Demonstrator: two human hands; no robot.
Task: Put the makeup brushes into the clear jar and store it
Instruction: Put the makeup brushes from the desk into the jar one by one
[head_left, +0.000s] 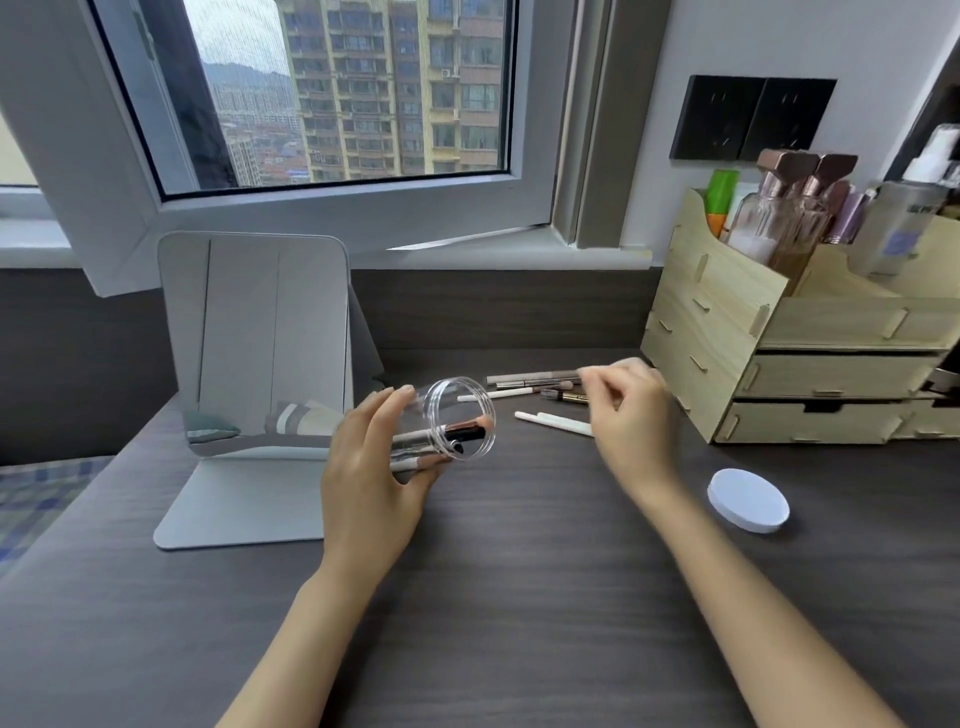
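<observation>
Jar (457, 423) is sitting in my left hand (371, 467), tipped on its side with its open mouth turned toward the right hand and the camera. I am wrapping the left fingers (400, 397) over the top of the clear wall and the thumb under it, so the jar is lifted just above the desk (519, 597). I am seeing two brushes (462, 432) lying inside, heads at the mouth: one pink-tipped with a dark ferrule, one darker below it.

My right hand (628, 415) is hovering just right of the jar's mouth, over the loose brushes (535, 384) on the desk. Its fingers are curled in narrowly, thumb and forefinger (592, 375) pinching together near the far brushes; I cannot tell whether they are gripping one, since the hand is blurred.

Those loose brushes are lying in a scatter beyond and beneath the right hand, some with white handles (556, 422), some silver or gold. A white round lid (748, 500) is resting flat on the desk, well right of the right wrist. A wooden organiser (779, 364) with drawers is standing at the right, bottles (779, 218) rising from its top compartments. A mirror (260, 332) on its stand is leaning behind my left hand, under the window (337, 93).
</observation>
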